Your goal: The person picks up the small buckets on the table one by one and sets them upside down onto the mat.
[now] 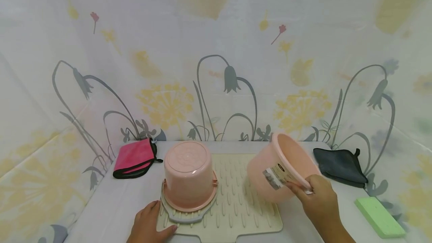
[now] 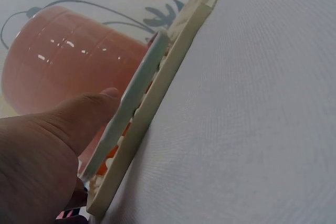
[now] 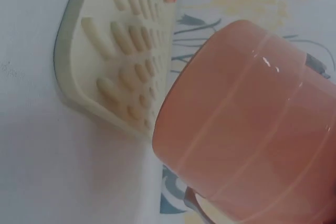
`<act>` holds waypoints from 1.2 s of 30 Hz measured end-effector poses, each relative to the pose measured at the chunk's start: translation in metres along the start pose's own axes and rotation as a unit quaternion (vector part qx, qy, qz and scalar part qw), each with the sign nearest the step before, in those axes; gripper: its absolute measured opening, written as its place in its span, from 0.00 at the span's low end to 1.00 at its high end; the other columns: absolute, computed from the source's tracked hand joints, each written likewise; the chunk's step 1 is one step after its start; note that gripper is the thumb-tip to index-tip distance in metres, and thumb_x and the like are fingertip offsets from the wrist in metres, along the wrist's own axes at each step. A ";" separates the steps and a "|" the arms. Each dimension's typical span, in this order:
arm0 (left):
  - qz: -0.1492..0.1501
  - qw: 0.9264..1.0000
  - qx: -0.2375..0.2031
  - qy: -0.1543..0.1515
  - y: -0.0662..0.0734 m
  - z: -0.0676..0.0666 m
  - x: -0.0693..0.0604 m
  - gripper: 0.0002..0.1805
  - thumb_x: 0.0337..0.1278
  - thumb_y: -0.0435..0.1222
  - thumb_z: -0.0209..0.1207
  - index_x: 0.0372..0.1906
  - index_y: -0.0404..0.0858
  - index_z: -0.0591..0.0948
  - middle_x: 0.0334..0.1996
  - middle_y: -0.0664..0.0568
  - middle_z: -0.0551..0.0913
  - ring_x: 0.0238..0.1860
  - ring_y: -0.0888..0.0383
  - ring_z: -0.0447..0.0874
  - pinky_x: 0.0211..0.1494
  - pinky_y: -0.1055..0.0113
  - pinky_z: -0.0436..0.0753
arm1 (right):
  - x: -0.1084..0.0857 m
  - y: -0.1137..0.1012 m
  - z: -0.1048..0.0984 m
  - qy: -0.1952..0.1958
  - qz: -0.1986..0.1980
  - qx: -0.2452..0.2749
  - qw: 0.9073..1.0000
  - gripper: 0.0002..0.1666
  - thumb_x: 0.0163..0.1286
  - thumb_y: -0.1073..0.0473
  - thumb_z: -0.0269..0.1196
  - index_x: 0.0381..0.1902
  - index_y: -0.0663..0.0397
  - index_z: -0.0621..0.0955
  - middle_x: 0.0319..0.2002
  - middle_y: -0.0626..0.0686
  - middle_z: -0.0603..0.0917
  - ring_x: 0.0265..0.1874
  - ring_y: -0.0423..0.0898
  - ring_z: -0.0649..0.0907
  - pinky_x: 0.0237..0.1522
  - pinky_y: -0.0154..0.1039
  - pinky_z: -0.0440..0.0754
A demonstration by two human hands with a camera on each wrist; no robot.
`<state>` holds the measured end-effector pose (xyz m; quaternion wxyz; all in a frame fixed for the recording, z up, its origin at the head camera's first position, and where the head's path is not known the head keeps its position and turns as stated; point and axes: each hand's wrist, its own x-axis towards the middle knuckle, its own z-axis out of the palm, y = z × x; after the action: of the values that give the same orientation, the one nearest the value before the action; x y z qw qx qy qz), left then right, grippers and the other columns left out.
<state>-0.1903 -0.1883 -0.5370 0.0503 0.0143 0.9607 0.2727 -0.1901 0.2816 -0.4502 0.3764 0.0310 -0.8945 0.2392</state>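
Observation:
In the head view, a pink bucket (image 1: 280,175) is tilted, its mouth facing right, above the right side of a cream ridged board (image 1: 236,201). My right hand (image 1: 318,200) grips its rim, thumb over the label side. The right wrist view shows the bucket's base (image 3: 184,98) raised beside the board's corner. Another pink bucket (image 1: 189,175) stands upside down on the board's left half, its grey handle (image 1: 187,219) lying around the rim. My left hand (image 1: 148,220) rests at the board's front left corner, its thumb (image 2: 89,116) stretched beside the grey handle; the other fingers are partly hidden.
A pink cloth pouch (image 1: 135,158) with black trim lies at the back left of the white table (image 1: 101,213). On the right are a dark pouch (image 1: 339,166) and a green sponge block (image 1: 379,216). A flower-patterned curtain (image 1: 216,40) encloses the back and sides.

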 end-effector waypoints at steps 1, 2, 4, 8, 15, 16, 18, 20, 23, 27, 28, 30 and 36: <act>0.000 1.000 -0.005 0.003 0.000 -0.002 0.000 0.58 0.45 0.63 0.75 0.72 0.26 0.70 0.65 0.32 0.76 0.67 0.32 0.72 0.68 0.30 0.71 | 0.000 0.000 0.002 0.007 0.000 0.003 1.000 0.29 0.42 0.54 0.86 0.21 0.52 0.73 0.20 0.46 0.70 0.25 0.43 0.69 0.24 0.40 0.67; -0.002 1.000 -0.011 0.007 0.001 -0.003 0.000 0.57 0.47 0.62 0.75 0.72 0.26 0.70 0.65 0.32 0.76 0.67 0.31 0.73 0.68 0.30 0.72 | -0.001 -0.001 0.003 0.013 0.001 0.005 1.000 0.28 0.42 0.54 0.86 0.22 0.52 0.74 0.20 0.47 0.71 0.25 0.42 0.69 0.23 0.40 0.67; -0.008 0.999 -0.025 0.020 0.003 -0.007 -0.001 0.56 0.50 0.62 0.74 0.72 0.26 0.70 0.66 0.30 0.75 0.66 0.30 0.74 0.66 0.31 0.74 | -0.001 -0.004 0.005 0.015 0.017 0.013 1.000 0.28 0.43 0.54 0.86 0.22 0.53 0.74 0.20 0.48 0.72 0.23 0.41 0.68 0.22 0.38 0.67; -0.009 0.996 -0.058 0.071 0.013 -0.014 -0.008 0.51 0.60 0.61 0.68 0.72 0.26 0.69 0.68 0.29 0.72 0.68 0.28 0.72 0.68 0.31 0.73 | 0.001 -0.011 0.008 0.018 0.061 0.038 0.997 0.26 0.46 0.53 0.86 0.22 0.53 0.76 0.21 0.49 0.75 0.22 0.39 0.68 0.21 0.34 0.66; 0.034 0.981 -0.090 0.168 0.045 -0.025 -0.019 0.38 0.71 0.55 0.61 0.73 0.34 0.70 0.71 0.36 0.72 0.71 0.35 0.68 0.68 0.26 0.67 | 0.006 -0.019 0.015 0.051 0.091 0.092 0.990 0.24 0.46 0.58 0.85 0.22 0.55 0.77 0.20 0.47 0.74 0.19 0.36 0.66 0.17 0.30 0.63; 0.042 0.979 -0.096 0.174 0.051 -0.027 -0.020 0.37 0.72 0.55 0.60 0.73 0.34 0.70 0.71 0.37 0.71 0.72 0.35 0.67 0.68 0.25 0.67 | 0.007 -0.021 0.016 0.050 0.100 0.098 0.989 0.23 0.47 0.58 0.85 0.22 0.55 0.77 0.20 0.47 0.74 0.19 0.36 0.66 0.16 0.30 0.62; 0.060 0.973 -0.121 0.187 0.060 -0.028 -0.020 0.36 0.72 0.52 0.61 0.73 0.35 0.69 0.72 0.38 0.70 0.73 0.37 0.64 0.69 0.25 0.64 | 0.007 -0.025 0.016 0.047 0.121 0.106 0.986 0.23 0.50 0.57 0.84 0.23 0.56 0.77 0.19 0.47 0.73 0.17 0.36 0.65 0.14 0.31 0.61; 0.085 0.965 -0.140 0.203 0.069 -0.029 -0.019 0.35 0.70 0.49 0.63 0.73 0.36 0.69 0.71 0.38 0.69 0.73 0.38 0.62 0.70 0.27 0.61 | 0.007 -0.030 0.017 0.043 0.140 0.115 0.982 0.23 0.53 0.57 0.83 0.23 0.56 0.76 0.17 0.47 0.71 0.15 0.36 0.65 0.12 0.31 0.61; 0.132 0.947 -0.172 0.237 0.081 -0.027 -0.018 0.34 0.65 0.43 0.67 0.71 0.36 0.71 0.70 0.39 0.69 0.73 0.40 0.60 0.69 0.33 0.60 | 0.006 -0.035 0.019 0.043 0.167 0.131 0.976 0.24 0.57 0.56 0.81 0.23 0.57 0.75 0.15 0.47 0.69 0.12 0.36 0.63 0.10 0.31 0.59; 0.180 0.926 -0.192 0.269 0.099 -0.025 -0.016 0.33 0.57 0.39 0.69 0.69 0.38 0.74 0.70 0.45 0.69 0.72 0.45 0.60 0.65 0.38 0.64 | 0.004 -0.039 0.022 0.043 0.206 0.153 0.966 0.24 0.61 0.54 0.79 0.25 0.59 0.74 0.16 0.47 0.68 0.12 0.37 0.64 0.11 0.31 0.60; 0.189 0.923 -0.192 0.274 0.104 -0.025 -0.016 0.33 0.56 0.39 0.68 0.68 0.39 0.74 0.70 0.48 0.70 0.72 0.47 0.60 0.64 0.39 0.66 | 0.003 -0.040 0.023 0.043 0.215 0.158 0.963 0.24 0.62 0.54 0.79 0.25 0.59 0.74 0.16 0.47 0.69 0.13 0.37 0.64 0.11 0.32 0.61; 0.209 0.917 -0.181 0.286 0.115 -0.025 -0.015 0.33 0.53 0.39 0.69 0.66 0.40 0.76 0.70 0.50 0.70 0.71 0.49 0.61 0.61 0.40 0.70 | 0.002 -0.041 0.023 0.043 0.229 0.162 0.959 0.24 0.63 0.53 0.78 0.26 0.60 0.74 0.17 0.47 0.69 0.13 0.37 0.64 0.11 0.32 0.61; 0.264 0.908 -0.188 0.266 0.144 -0.020 -0.013 0.36 0.49 0.40 0.70 0.68 0.45 0.76 0.73 0.50 0.70 0.72 0.53 0.65 0.63 0.38 0.73 | 0.000 -0.044 0.023 0.040 0.273 0.181 0.944 0.25 0.66 0.49 0.75 0.28 0.61 0.74 0.18 0.48 0.67 0.13 0.37 0.63 0.11 0.32 0.61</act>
<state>-0.1792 -0.0775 -0.4430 -0.2795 0.1843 0.8304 0.4454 -0.1952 0.2324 -0.4467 0.3198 -0.1561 -0.7946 0.4919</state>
